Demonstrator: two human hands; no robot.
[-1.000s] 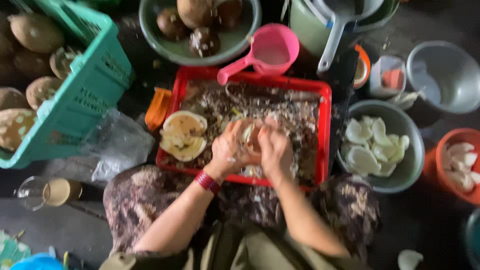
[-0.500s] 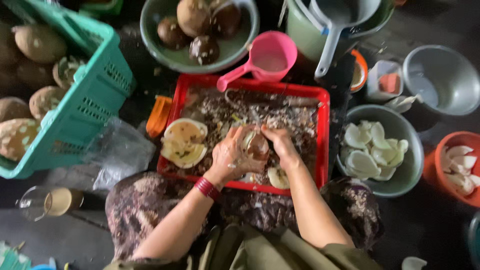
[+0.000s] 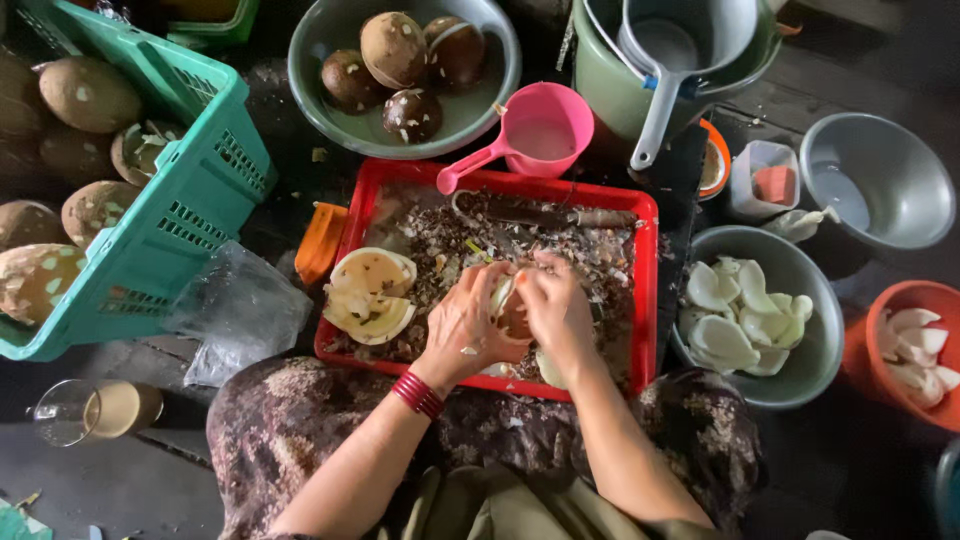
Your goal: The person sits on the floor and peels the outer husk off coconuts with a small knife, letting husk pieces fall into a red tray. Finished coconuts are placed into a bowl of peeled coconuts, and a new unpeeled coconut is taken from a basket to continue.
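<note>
A dark, wet floor carries a crowd of bowls and tubs, seen from the head camera looking straight down past a patterned skirt. In the middle sits a red tray [image 3: 648, 290] littered with brown shavings, and over it both hands meet: the left hand [image 3: 465, 328] cups a small pale-and-brown fruit piece [image 3: 507, 305], fingers curled closed around it, while the right hand [image 3: 553, 305] pinches at its top edge, closed on it as well. Just left of the grip lie emptied husk halves [image 3: 368, 293]. Judging by the piles, the work is partly through: to the right of the grip a grey bowl [image 3: 820, 350] holds white peeled pieces [image 3: 735, 315], while beyond the grip a green bowl [image 3: 330, 95] of whole brown fruits [image 3: 395, 48] and, far left, a green basket [image 3: 190, 200] look untouched.
</note>
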